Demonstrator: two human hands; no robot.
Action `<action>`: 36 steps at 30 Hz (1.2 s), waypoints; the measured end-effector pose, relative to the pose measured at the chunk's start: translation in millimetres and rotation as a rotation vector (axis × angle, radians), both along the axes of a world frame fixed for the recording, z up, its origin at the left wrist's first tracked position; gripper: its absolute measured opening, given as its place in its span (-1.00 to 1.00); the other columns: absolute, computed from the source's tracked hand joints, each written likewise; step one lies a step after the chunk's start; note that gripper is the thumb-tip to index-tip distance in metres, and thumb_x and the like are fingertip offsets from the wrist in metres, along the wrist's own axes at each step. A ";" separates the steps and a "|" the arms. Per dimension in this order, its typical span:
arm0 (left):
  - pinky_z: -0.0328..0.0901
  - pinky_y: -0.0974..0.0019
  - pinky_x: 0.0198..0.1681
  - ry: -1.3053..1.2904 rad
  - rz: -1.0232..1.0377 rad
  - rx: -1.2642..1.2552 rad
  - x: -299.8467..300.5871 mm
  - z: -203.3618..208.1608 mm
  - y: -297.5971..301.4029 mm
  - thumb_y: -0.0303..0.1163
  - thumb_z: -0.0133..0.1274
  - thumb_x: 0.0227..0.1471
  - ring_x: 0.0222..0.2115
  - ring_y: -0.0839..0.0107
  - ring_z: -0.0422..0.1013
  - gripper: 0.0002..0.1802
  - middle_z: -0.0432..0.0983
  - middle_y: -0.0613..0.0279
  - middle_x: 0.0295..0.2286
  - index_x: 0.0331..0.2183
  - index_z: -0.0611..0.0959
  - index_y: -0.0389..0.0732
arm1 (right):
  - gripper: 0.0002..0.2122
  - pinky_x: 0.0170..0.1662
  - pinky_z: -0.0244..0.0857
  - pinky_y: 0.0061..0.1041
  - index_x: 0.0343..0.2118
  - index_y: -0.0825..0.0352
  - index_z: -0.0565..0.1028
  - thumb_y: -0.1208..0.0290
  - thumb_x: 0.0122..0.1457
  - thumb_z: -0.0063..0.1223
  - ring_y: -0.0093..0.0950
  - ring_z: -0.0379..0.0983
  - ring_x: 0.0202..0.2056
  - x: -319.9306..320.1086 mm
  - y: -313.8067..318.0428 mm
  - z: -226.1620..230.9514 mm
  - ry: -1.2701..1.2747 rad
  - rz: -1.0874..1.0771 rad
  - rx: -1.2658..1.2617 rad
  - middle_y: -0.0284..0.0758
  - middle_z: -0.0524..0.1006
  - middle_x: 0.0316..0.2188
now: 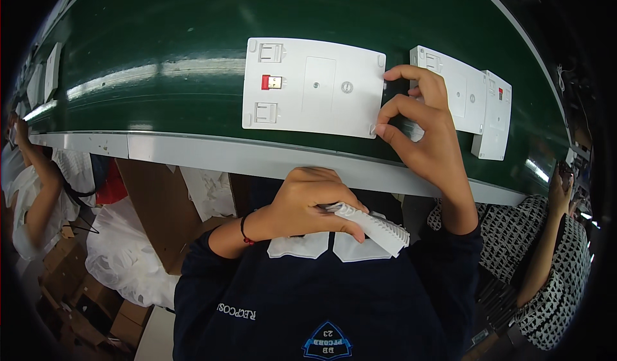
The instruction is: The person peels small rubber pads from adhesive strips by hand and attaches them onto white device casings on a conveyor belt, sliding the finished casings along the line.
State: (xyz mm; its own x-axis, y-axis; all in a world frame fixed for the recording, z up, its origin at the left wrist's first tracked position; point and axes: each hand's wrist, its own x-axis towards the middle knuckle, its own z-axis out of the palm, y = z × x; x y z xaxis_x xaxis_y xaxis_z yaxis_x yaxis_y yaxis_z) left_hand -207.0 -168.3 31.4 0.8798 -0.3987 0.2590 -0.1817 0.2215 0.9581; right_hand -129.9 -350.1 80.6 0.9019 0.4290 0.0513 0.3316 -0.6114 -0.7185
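A white flat plastic device (302, 114) lies underside up on the green table, with two flip-out feet on its left side. Between those feet a red-ended USB receiver (270, 82) sits in a slot. My right hand (424, 114) is at the device's right edge. Its thumb and a finger are pinched together by the near corner pad; whether something small is between them cannot be seen. The index finger reaches toward the far right corner. Close to my chest, my left hand (315, 200) grips a white ribbed strip bundle (376, 229).
To the right lie another white device (468, 97) and one more (493, 120), overlapping. A metal edge (193, 152) runs along the table's front. Below left stand a cardboard box (151, 200) and white plastic bags (125, 252). Other people sit at both sides.
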 end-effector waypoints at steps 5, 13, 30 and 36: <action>0.10 0.52 -0.63 0.023 0.010 0.039 2.4 -0.7 3.9 -0.30 0.39 -0.56 -0.74 0.54 0.21 -0.64 0.48 0.33 -0.70 -0.58 0.64 -0.23 | -0.90 -0.06 0.05 -0.47 -0.67 0.30 0.43 0.63 -0.25 0.11 -0.33 0.09 -0.08 6.8 4.0 10.7 0.003 0.079 -0.084 -0.33 0.29 -0.14; 0.12 0.52 -0.63 0.029 0.013 0.051 5.1 -0.7 -2.7 -0.31 0.39 -0.56 -0.73 0.53 0.21 -0.64 0.47 0.34 -0.71 -0.58 0.64 -0.22 | -0.90 -0.03 0.08 -0.42 -0.66 0.32 0.41 0.63 -0.25 0.11 -0.31 0.12 -0.06 -2.0 17.6 14.7 -0.178 0.143 -0.260 -0.32 0.33 -0.19; 0.17 0.49 -0.58 0.023 -0.018 0.024 4.7 -0.2 -22.5 -0.30 0.39 -0.57 -0.71 0.48 0.24 -0.63 0.48 0.31 -0.68 -0.58 0.63 -0.24 | -0.80 0.07 0.02 -0.19 -0.36 0.27 0.50 0.53 -0.13 0.01 -0.30 0.21 -0.05 -47.1 -4.8 -1.6 -0.687 0.008 -0.435 -0.29 0.39 -0.08; 0.15 0.49 -0.59 0.013 -0.054 0.086 7.3 4.3 -31.6 -0.31 0.39 -0.57 -0.72 0.49 0.24 -0.63 0.46 0.33 -0.70 -0.58 0.63 -0.23 | -0.64 0.12 -0.08 -0.15 -0.18 0.26 0.44 0.44 -0.15 0.07 -0.23 0.12 0.02 -32.9 -18.2 -18.9 -0.557 0.179 -0.462 -0.23 0.28 0.03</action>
